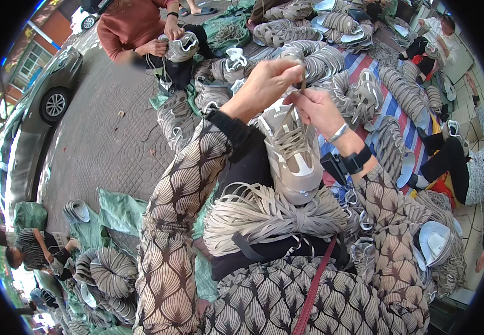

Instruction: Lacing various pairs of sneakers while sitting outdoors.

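A grey and beige sneaker rests on my lap, toe toward me, with laces crossing its tongue. Above its collar my left hand is closed in a pinch on a beige shoelace. Just below and to the right, the thumb and fingers of my right hand pinch the same lace. My fingertips hide part of the lace and the shoe's opening. Between the shoe and my body lies a thick bundle of flat beige laces, tied at its middle.
Rows of nested shoe uppers cover a striped sheet ahead and to the right. A co-worker handles another shoe at the upper left. Green sacks lie on the paving; a parked car stands at the left.
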The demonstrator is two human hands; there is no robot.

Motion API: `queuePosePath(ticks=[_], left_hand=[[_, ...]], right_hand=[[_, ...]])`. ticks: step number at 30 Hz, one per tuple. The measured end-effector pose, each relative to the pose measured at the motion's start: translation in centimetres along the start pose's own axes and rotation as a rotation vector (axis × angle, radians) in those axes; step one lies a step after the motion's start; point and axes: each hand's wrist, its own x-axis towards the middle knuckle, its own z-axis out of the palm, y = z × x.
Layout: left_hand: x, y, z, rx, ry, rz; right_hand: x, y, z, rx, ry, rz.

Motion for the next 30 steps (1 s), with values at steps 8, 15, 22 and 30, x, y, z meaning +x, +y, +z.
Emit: queuePosePath(ticks=[8, 15, 22, 30], left_hand=[[-1.3, -4.4, 1.5, -0.169, -0.278, -0.133], [1.3, 3.6, 3.4, -0.401, -0.336, 0.014], [-3.9, 2.1, -2.9, 0.166, -0.161, -0.049], [-7.8, 1.4, -2.3, 0.294, -0.213, -0.038]], right_hand=[[-1.0, -5.0, -5.2, 0.773, 0.072, -0.066], [-3.4, -6.8, -8.8, 0.839, 0.165, -0.253], [-7.0, 4.9, -12.4, -0.842, 0.198, 0.251], [-2.7, -1.7, 2.2, 0.11, -0.176, -0.249]])
